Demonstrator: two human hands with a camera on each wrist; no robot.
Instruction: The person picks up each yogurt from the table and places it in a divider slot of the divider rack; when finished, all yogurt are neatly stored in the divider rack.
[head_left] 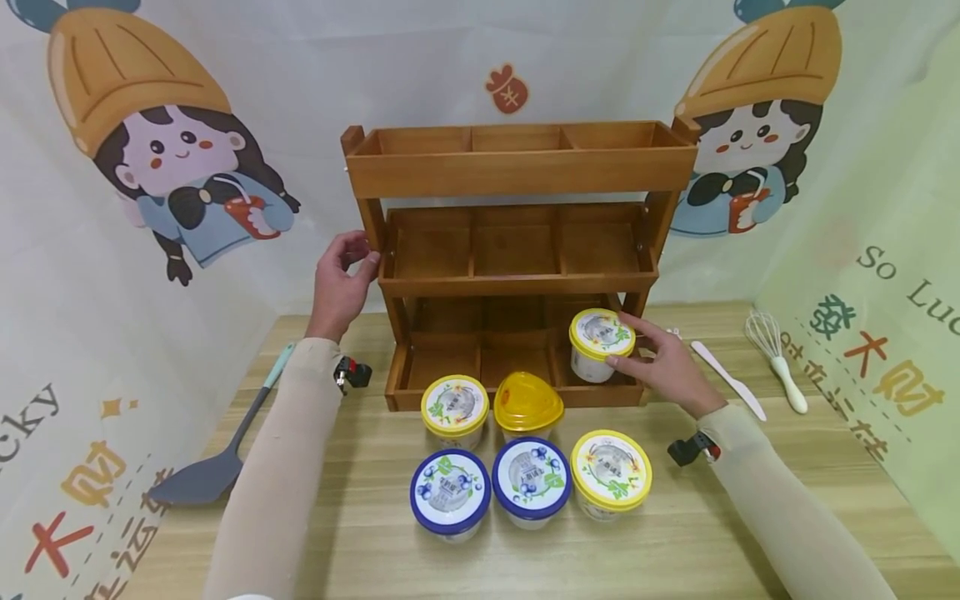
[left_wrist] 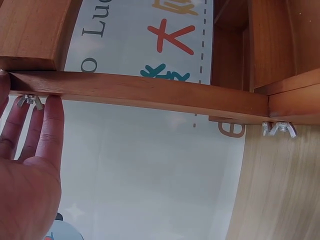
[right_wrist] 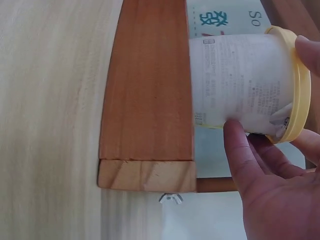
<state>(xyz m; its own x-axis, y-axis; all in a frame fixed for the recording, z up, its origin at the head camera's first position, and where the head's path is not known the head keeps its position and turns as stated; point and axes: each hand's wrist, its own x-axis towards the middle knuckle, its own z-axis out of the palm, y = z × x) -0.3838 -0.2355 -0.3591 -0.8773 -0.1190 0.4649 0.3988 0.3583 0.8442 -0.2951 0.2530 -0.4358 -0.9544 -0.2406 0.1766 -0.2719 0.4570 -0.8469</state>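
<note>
Tub (head_left: 592, 360) in hand (head_left: 670, 367) near rack edge (head_left: 600, 395)

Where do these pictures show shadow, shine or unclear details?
Head view: the wooden rack is shadowed low inside, and the triangular yellow lid shines; right wrist view: the tub has small print too soft to read; left wrist view: the backdrop looks dim and grey.

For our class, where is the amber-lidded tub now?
In the head view, the amber-lidded tub stands on the table before the rack, right of a yellow-lidded tub and behind a blue-lidded tub.
</note>
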